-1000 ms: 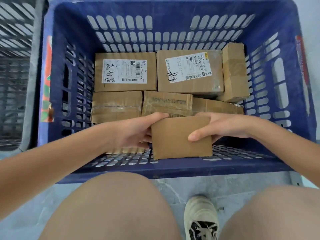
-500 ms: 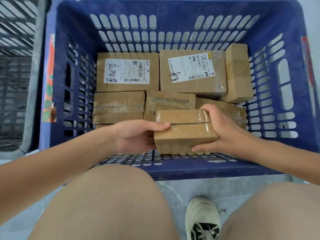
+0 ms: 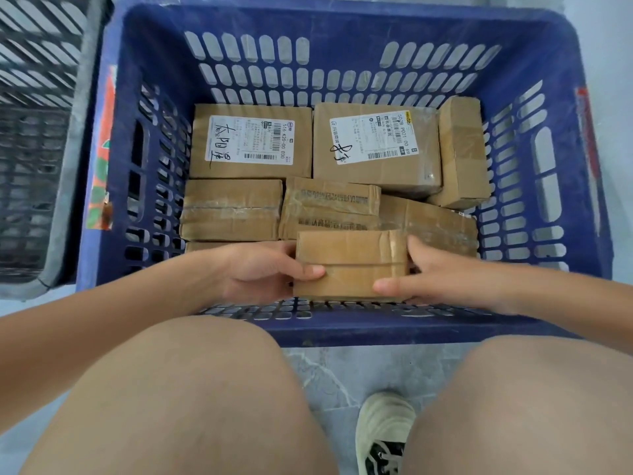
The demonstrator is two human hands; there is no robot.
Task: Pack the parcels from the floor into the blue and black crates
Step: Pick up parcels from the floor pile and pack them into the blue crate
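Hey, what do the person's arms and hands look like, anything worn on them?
Both forearms are bare, no sleeves in view. The left hand and right hand wear no gloves; no rings, watch or bands show on the wrists. Fingernails look short and unpainted.

**Taped parcel held in the blue crate**

Both hands grip a taped brown parcel (image 3: 349, 264) at the near wall of the blue crate (image 3: 342, 18): left hand (image 3: 263, 272) on its left end, right hand (image 3: 428, 274) on its right. Other parcels lie behind. A black crate (image 3: 34, 132) stands left.
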